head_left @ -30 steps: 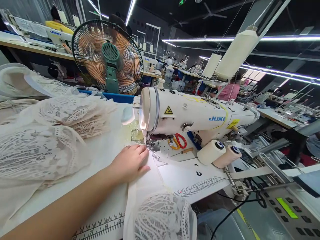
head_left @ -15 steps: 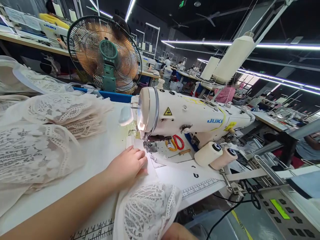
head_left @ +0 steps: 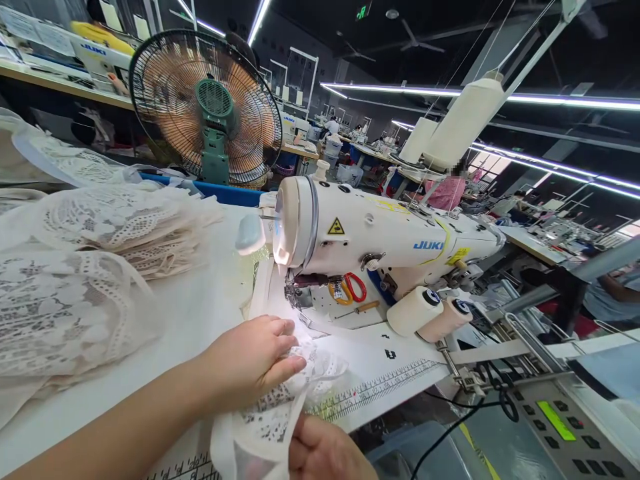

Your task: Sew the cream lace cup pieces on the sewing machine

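Note:
A cream lace garment piece (head_left: 267, 423) lies bunched at the front of the white sewing machine (head_left: 350, 217), a strip of it running up beside the presser foot (head_left: 299, 297). My left hand (head_left: 260, 357) rests over it just below the foot, fingers bent and thumb pointing right, the lace under and between them. At the bottom, my right hand (head_left: 325, 450) has curled fingers gripping the piece's right edge; its fingertips are partly hidden behind the cloth.
Stacked lace pieces (head_left: 75, 307) cover the table's left side. Red-handled scissors (head_left: 355, 287), a wooden-handled tool (head_left: 367, 307) and thread cones (head_left: 415, 309) lie to the right. A fan (head_left: 215, 100) stands behind; a control panel (head_left: 557, 420) is at lower right.
My left hand has slid down from beside the foot toward me, its thumb now showing. My right hand has come up into view, and the lace piece is turned and folded between them.

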The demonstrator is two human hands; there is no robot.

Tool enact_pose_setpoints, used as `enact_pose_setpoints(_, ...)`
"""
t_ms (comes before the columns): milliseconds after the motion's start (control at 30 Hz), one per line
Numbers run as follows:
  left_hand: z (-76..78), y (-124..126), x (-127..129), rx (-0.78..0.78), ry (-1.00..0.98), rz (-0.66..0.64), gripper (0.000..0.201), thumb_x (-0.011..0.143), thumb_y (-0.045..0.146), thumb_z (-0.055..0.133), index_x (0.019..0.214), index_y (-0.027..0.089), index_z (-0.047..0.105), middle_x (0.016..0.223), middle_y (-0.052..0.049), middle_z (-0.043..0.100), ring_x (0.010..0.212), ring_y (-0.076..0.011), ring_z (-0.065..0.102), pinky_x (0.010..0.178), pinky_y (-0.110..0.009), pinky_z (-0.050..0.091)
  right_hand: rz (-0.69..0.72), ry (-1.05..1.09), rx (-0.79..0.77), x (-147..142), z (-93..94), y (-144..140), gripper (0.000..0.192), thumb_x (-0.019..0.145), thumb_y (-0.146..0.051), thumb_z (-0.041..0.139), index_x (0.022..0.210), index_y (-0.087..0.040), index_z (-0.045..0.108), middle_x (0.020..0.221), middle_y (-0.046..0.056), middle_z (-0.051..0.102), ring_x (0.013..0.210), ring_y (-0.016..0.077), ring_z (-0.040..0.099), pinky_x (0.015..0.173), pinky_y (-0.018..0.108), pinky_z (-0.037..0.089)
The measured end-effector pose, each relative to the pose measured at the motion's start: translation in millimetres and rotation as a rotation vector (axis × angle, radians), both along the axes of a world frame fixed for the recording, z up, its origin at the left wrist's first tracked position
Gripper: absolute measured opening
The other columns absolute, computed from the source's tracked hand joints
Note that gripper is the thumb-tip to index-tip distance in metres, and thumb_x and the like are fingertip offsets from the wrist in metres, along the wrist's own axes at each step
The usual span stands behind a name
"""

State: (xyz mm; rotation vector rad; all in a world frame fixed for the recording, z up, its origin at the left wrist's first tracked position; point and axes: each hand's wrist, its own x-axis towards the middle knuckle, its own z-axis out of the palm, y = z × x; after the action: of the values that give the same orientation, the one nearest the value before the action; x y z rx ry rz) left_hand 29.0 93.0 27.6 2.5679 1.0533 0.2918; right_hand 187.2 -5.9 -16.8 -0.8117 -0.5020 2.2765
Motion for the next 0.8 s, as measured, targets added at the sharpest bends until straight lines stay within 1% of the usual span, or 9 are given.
enact_pose_setpoints(67, 0.6, 0.1, -0.5, 0.006, 0.004, 0.012, 0.052, 0.094, 0.049, 0.027, 0.105, 0.022, 0.069, 0.115, -0.010, 0.064, 0.104, -0.0280, 0.058, 0.083, -0.040, 0.049, -0.007, 0.037, 0.004, -3.9, -5.5, 2.7, 0.060, 0.048, -0.051, 0.081, 0.096, -0.019, 0.065, 0.084, 0.009, 0.070, 0.085, 0.0279, 0.065, 0.083, 0.051, 0.047)
enact_pose_setpoints(133, 0.0, 1.0, -1.1, 0.027, -0.002, 0.019, 0.050, 0.094, 0.049, 0.028, 0.106, 0.022, 0.069, 0.116, -0.010, 0.064, 0.103, -0.0278, 0.058, 0.083, -0.040, 0.049, 0.000, 0.069, 0.050, -5.4, -12.8, 5.2, 0.056, 0.051, -0.047, 0.080, 0.098, -0.020, 0.064, 0.086, 0.008, 0.069, 0.088, 0.0264, 0.064, 0.085, 0.049, 0.047)
enact_pose_setpoints(233, -1.8, 4.0, -2.2, 0.071, 0.008, 0.022, 0.049, 0.094, 0.048, 0.030, 0.106, 0.021, 0.068, 0.118, -0.011, 0.064, 0.103, -0.0278, 0.059, 0.084, -0.040, 0.049, 0.039, 0.101, 0.126, -5.0, -26.3, 9.4, 0.060, 0.052, -0.042, 0.081, 0.105, -0.022, 0.063, 0.090, 0.005, 0.068, 0.091, 0.0247, 0.062, 0.086, 0.047, 0.047)
enact_pose_setpoints(333, -4.3, 8.4, -3.4, 0.110, 0.046, 0.018, 0.047, 0.094, 0.047, 0.030, 0.107, 0.021, 0.067, 0.120, -0.010, 0.064, 0.106, -0.0277, 0.058, 0.090, -0.043, 0.047, 0.019, 0.128, 0.169, -7.5, -33.8, 14.0, 0.064, 0.052, -0.042, 0.081, 0.110, -0.022, 0.062, 0.094, 0.007, 0.067, 0.091, 0.0260, 0.062, 0.084, 0.048, 0.048)
enact_pose_setpoints(433, -5.9, 13.3, -4.5, 0.120, 0.097, 0.037, 0.046, 0.094, 0.046, 0.032, 0.111, 0.020, 0.066, 0.125, -0.011, 0.062, 0.112, -0.0293, 0.056, 0.099, -0.050, 0.041, 0.017, 0.140, 0.097, -17.8, -27.8, 16.5, 0.056, 0.059, -0.037, 0.078, 0.111, -0.022, 0.063, 0.103, 0.008, 0.067, 0.092, 0.0246, 0.061, 0.081, 0.046, 0.049)
enact_pose_setpoints(533, -5.1, 17.5, -4.9, 0.124, 0.151, 0.059, 0.044, 0.093, 0.045, 0.035, 0.110, 0.019, 0.066, 0.126, -0.011, 0.062, 0.114, -0.0305, 0.056, 0.101, -0.054, 0.038, -0.077, 0.143, 0.050, -31.5, -12.5, 15.7, 0.060, 0.054, -0.038, 0.080, 0.109, -0.020, 0.065, 0.107, 0.008, 0.066, 0.093, 0.0219, 0.060, 0.079, 0.040, 0.048)
enact_pose_setpoints(600, -4.0, 19.5, -4.4, 0.142, 0.168, 0.063, 0.044, 0.093, 0.045, 0.035, 0.108, 0.019, 0.067, 0.125, -0.011, 0.062, 0.113, -0.0308, 0.056, 0.101, -0.054, 0.039, -0.152, 0.133, 0.070, -39.0, -2.4, 15.2, 0.068, 0.045, -0.043, 0.083, 0.107, -0.019, 0.067, 0.105, 0.008, 0.066, 0.093, 0.0218, 0.059, 0.079, 0.039, 0.046)
enact_pose_setpoints(700, -4.2, 21.8, -2.7, 0.184, 0.176, 0.057, 0.045, 0.093, 0.046, 0.035, 0.109, 0.017, 0.066, 0.123, -0.013, 0.063, 0.111, -0.0305, 0.057, 0.097, -0.050, 0.042, -0.187, 0.117, 0.051, -47.0, 5.3, 16.9, 0.075, 0.035, -0.049, 0.084, 0.102, -0.019, 0.068, 0.100, 0.006, 0.065, 0.090, 0.0217, 0.057, 0.080, 0.041, 0.044)
enact_pose_setpoints(800, -7.0, 24.1, -0.5, 0.245, 0.176, 0.048, 0.045, 0.093, 0.046, 0.036, 0.109, 0.017, 0.066, 0.117, -0.013, 0.065, 0.104, -0.0290, 0.059, 0.091, -0.047, 0.045, -0.244, 0.141, 0.041, -54.2, 2.2, 19.5, 0.071, 0.036, -0.049, 0.082, 0.100, -0.019, 0.068, 0.096, 0.006, 0.067, 0.085, 0.0216, 0.058, 0.075, 0.039, 0.043)
